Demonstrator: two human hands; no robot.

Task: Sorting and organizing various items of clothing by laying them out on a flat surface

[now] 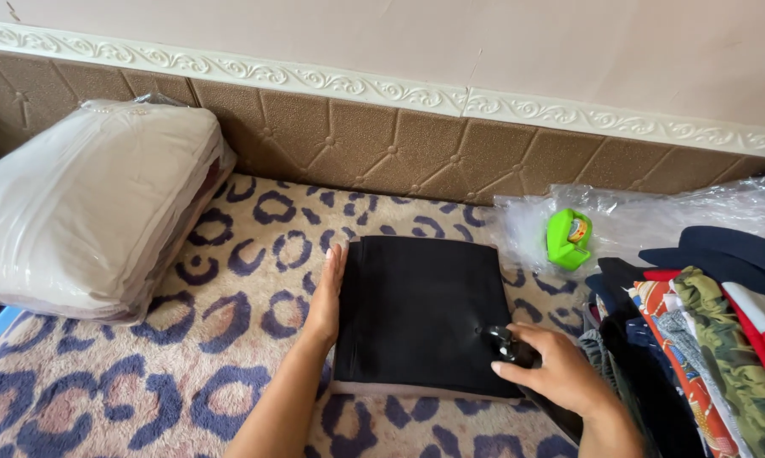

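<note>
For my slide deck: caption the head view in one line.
Left hand flat against the edge of a folded black cloth, right hand holding a small black tool at its corner.

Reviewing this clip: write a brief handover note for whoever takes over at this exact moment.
Left hand: open, flat against the left edge of the folded black garment.
Right hand: closed on a small black tool at the garment's lower right corner.
Garment lies folded square on the patterned blanket. Green tape dispenser sits on clear plastic bags behind; stack of coloured clothes at right; bagged white bundle at left.
Done: garment folded. Left: not bagged yet.
</note>
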